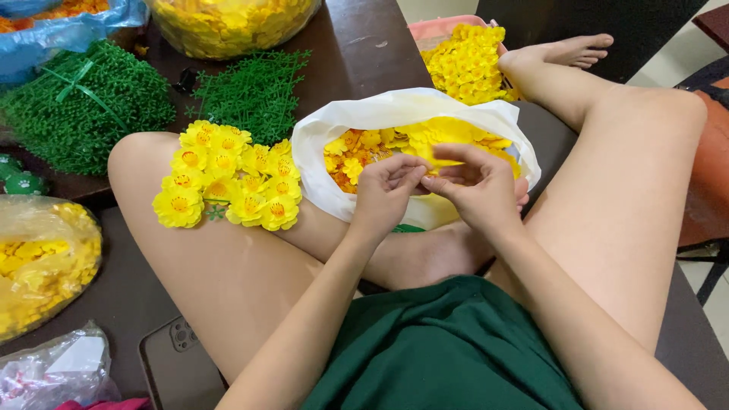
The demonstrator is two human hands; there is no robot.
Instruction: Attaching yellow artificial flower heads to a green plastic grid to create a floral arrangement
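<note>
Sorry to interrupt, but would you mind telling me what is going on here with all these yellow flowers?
A person sits cross-legged, both hands over a white bag of loose yellow petals. The left hand and right hand meet fingertip to fingertip, pinching a small yellow petal piece between them. A cluster of assembled yellow flowers rests on the left knee, and green plastic stems lie on the table beyond.

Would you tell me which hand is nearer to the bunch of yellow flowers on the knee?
Left. The left hand is just right of the flower bunch; the right hand is farther right.
</note>
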